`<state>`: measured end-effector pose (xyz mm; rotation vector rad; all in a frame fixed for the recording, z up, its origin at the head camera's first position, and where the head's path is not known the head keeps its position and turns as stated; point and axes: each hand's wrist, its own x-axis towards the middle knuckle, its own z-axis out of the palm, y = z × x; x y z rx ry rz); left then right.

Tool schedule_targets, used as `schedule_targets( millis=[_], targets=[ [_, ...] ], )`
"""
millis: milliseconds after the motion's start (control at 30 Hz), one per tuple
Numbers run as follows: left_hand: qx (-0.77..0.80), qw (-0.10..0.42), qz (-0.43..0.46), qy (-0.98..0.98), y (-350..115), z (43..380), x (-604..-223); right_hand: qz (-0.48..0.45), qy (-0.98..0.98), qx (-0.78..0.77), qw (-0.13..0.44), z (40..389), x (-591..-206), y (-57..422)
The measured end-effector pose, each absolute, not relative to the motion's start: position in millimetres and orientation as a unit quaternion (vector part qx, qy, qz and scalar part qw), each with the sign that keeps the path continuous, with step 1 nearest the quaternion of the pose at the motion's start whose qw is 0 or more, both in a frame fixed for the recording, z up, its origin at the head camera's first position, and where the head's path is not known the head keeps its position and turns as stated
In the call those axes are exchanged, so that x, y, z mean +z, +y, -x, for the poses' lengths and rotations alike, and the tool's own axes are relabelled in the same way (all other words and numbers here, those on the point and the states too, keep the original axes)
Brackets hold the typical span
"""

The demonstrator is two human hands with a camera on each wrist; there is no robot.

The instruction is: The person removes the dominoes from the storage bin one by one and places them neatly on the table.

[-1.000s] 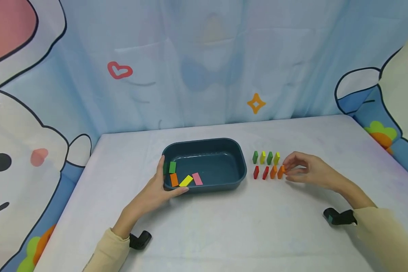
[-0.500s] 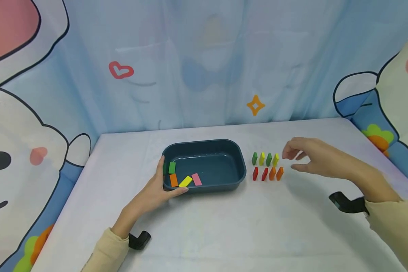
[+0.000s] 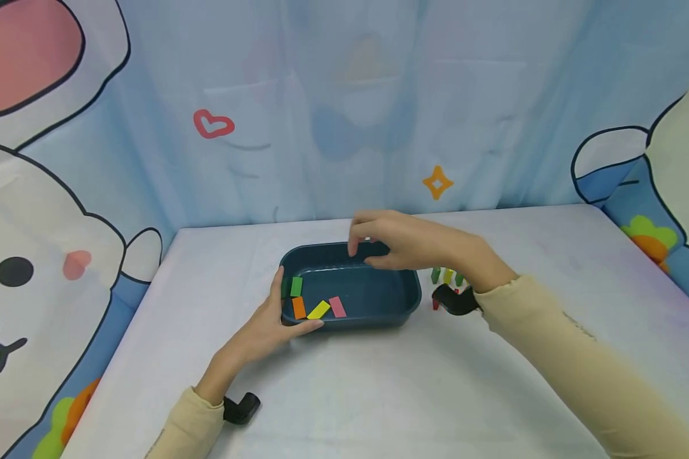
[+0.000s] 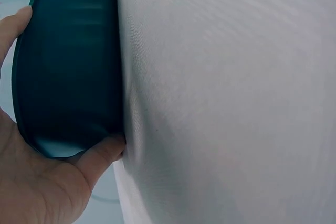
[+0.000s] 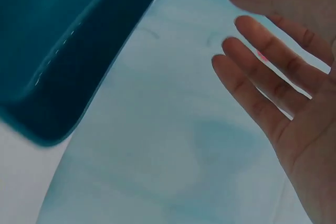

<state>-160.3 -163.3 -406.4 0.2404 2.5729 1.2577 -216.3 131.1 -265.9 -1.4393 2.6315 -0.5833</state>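
Observation:
A dark teal plastic basin (image 3: 373, 296) sits on the table. Inside, toward its left end, lie a green domino block (image 3: 296, 286), an orange block (image 3: 298, 308), a yellow block (image 3: 319, 310) and a pink block (image 3: 337, 306). My left hand (image 3: 261, 328) grips the basin's left end, thumb along the front wall, fingers at the side rim. Over the basin's far right part hovers my right hand (image 3: 404, 242), its fingers loosely bent with nothing between them; the right wrist view shows them spread. Standing blocks, among them a green one (image 3: 436, 275), are partly hidden behind the right wrist.
A white cloth covers the table (image 3: 344, 395). Behind it hangs a blue cartoon-print curtain (image 3: 321, 127). Black wrist cameras sit on both forearms, the right camera (image 3: 455, 299) overlapping the standing blocks.
My right hand has left the orange standing blocks, lifted, and swung left over the basin, its forearm now covering most of the standing blocks. The left hand has kept its hold on the basin.

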Motion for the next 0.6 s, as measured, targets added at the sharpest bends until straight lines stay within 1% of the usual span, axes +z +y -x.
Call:
schedule_targets(
  millis=[67, 167, 400, 600],
  targets=[
    [0.439, 0.137, -0.083, 0.884, -163, 161, -407, 0.484, 0.856, -0.176, 0.04, 221, -265, 115],
    [0.442, 0.139, -0.083, 0.882, -164, 161, -407, 0.501, 0.848, -0.162, 0.054, 230, -271, 93],
    [0.453, 0.137, -0.09, 0.876, -165, 163, -408, 0.502, 0.848, -0.118, 0.124, 245, -303, 50],
    [0.473, 0.137, -0.113, 0.863, -167, 163, -409, 0.493, 0.84, -0.097, 0.205, 253, -324, 25]
  ],
)
